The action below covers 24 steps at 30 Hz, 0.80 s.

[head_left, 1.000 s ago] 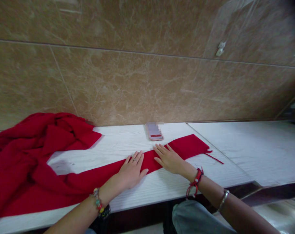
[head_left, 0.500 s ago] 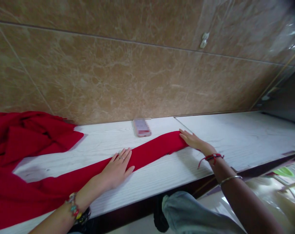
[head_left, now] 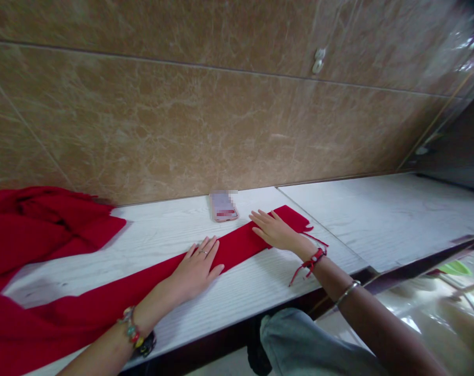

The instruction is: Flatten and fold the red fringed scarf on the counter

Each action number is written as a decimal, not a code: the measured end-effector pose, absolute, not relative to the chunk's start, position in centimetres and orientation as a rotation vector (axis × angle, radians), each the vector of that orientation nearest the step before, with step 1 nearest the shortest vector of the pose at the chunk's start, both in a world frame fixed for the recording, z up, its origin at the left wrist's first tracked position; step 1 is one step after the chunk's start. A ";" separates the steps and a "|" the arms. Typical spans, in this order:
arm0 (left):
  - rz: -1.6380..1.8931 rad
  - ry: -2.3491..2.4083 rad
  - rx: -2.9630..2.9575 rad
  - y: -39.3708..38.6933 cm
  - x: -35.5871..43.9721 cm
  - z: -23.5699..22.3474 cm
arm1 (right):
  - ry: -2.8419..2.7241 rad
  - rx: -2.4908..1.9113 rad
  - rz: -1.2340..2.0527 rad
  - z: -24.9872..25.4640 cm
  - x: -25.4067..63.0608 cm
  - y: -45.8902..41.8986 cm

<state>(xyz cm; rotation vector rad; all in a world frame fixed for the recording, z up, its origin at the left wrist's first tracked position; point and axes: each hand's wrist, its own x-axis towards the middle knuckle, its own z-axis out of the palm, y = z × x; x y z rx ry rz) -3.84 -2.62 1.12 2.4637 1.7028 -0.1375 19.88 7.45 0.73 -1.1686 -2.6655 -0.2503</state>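
Left hand (head_left: 195,270), right hand (head_left: 276,232): red cloth (head_left: 237,249) underneath.

The red cloth (head_left: 52,230) runs out of view on the left, and where the left hand (head_left: 197,269) and right hand (head_left: 276,232) lie on it, they cover it (their palms are hidden too). Pixelation masks part of the phone (head_left: 223,205). A white fitting (head_left: 319,61) on the far wall (head_left: 182,125) is too small to identify; the green object (head_left: 456,268), right, is blurred.
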 end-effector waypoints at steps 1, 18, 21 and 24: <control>-0.135 1.696 2.473 -2.6 -3.9 1.0 | -2.656 -1.204 -0.263 0.3 20.5 7.9; 0.065 1.453 2.666 3.3 -1.0 0.1 | -2.644 -1.227 -0.604 -2.8 30.7 12.9; 0.094 1.420 2.681 3.4 -0.9 -0.1 | -2.653 -1.261 -0.574 -2.7 31.8 13.2; 0.080 1.440 2.676 2.7 -2.0 -0.1 | -2.636 -1.333 -0.492 -2.6 32.4 13.3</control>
